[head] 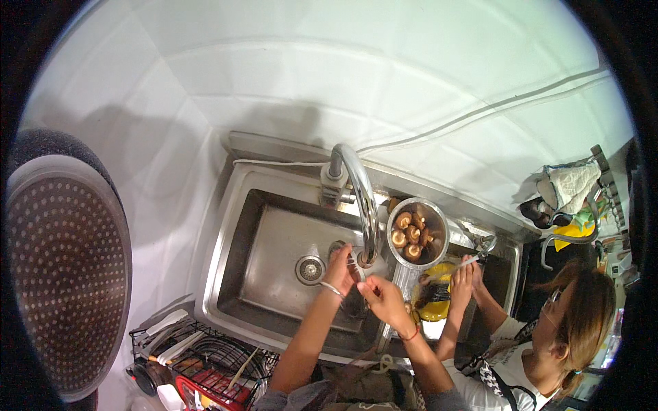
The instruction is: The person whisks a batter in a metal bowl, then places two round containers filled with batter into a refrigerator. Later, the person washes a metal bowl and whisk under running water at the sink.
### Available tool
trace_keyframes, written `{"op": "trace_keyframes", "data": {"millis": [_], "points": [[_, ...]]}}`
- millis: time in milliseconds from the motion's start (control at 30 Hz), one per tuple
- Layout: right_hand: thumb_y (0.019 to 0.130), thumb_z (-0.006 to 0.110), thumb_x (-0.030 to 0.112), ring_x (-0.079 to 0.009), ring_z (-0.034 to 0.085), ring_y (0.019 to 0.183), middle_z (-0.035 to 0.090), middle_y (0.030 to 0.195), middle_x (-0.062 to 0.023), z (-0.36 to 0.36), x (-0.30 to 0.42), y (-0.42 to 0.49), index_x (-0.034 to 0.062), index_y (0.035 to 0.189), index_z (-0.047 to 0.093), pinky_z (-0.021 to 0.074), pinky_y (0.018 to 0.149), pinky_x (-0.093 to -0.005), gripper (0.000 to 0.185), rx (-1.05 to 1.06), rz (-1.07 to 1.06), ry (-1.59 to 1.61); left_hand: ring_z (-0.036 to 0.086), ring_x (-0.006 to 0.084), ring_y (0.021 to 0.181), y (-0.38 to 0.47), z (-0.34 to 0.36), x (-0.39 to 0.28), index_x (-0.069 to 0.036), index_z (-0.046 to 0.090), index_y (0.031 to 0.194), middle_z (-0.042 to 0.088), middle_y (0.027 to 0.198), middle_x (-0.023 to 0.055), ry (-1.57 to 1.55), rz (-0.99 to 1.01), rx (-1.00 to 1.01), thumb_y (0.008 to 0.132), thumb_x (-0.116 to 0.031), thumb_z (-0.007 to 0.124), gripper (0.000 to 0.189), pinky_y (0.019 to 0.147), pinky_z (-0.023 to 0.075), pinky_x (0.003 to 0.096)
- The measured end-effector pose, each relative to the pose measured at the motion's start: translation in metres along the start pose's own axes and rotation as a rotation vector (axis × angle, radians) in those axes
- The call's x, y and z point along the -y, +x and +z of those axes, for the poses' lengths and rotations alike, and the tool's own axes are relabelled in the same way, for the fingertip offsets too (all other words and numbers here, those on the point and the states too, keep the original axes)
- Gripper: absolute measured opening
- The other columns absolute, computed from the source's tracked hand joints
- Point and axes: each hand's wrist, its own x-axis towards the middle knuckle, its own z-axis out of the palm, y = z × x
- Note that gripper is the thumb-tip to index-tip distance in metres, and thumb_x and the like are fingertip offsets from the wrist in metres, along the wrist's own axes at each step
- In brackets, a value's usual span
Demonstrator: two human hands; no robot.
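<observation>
Over the left sink basin (277, 226), my left hand (341, 267) grips a fork (353, 263) near its tines. My right hand (383, 298) is at the fork's lower part, its fingers closed on it. Both hands are just below the spout of a curved chrome faucet (362, 190). A round metal bowl (419, 205) of brown mushrooms (413, 234) stands to the right of the faucet. Several dark shapes lie below my hands in the basin; I cannot tell what they are.
A co-worker's hands (465, 280) are at the right basin, near a yellow item (434, 311) and a second tap (487, 244). A black wire dish rack (195, 354) with utensils stands at the lower left. A large perforated pan (72, 277) is at the far left.
</observation>
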Motion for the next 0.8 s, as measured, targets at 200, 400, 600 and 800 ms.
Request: {"op": "trace_keyframes", "data": {"millis": [200, 400, 600, 800], "points": [[0.088, 0.055, 0.024, -0.0125, 0.047, 0.049, 0.050, 0.057, -0.0056, -0.018, -0.003, -0.020, 0.0021, 0.083, 0.054, 0.0382, 0.048, -0.0276, 0.022, 0.017, 0.084, 0.119, 0.054, 0.0103, 0.072, -0.004, 0.022, 0.030, -0.009, 0.051, 0.102, 0.055, 0.083, 0.0009, 0.434, 0.135, -0.090, 0.088, -0.039, 0.050, 0.033, 0.065, 0.0463, 0.0272], [0.089, 0.052, 0.019, -0.0060, 0.046, 0.055, 0.044, 0.063, 0.0024, -0.015, -0.010, -0.008, 0.0034, 0.081, 0.048, 0.0400, 0.051, -0.0207, 0.018, 0.044, 0.077, 0.461, 0.055, 0.0231, 0.093, 0.022, -0.027, 0.010, -0.002, 0.051, 0.109, 0.060, 0.094, 0.0110, 0.792, 0.402, 0.017, 0.088, -0.027, 0.048, 0.033, 0.087, 0.0400, 0.0326], [0.086, 0.055, 0.025, -0.0152, 0.050, 0.053, 0.052, 0.059, -0.0095, -0.005, 0.010, 0.025, 0.0004, 0.080, 0.049, 0.0409, 0.051, -0.0328, 0.026, 0.093, 0.047, 0.099, 0.029, 0.0279, 0.127, -0.013, -0.050, 0.015, -0.002, 0.034, 0.130, 0.036, 0.132, 0.0198, 1.889, 0.045, 0.493, 0.082, -0.022, 0.049, 0.054, 0.105, 0.0186, 0.0418], [0.085, 0.056, 0.025, -0.0229, 0.053, 0.057, 0.056, 0.067, -0.0142, 0.005, 0.007, 0.039, 0.0014, 0.087, 0.057, 0.0422, 0.056, -0.0346, 0.023, 0.152, -0.028, -0.029, 0.032, 0.0222, 0.124, -0.012, -0.061, 0.007, -0.011, 0.030, 0.134, 0.037, 0.132, 0.0139, 1.798, 0.182, 0.203, 0.089, -0.044, 0.038, 0.057, 0.104, 0.0213, 0.0394]]}}
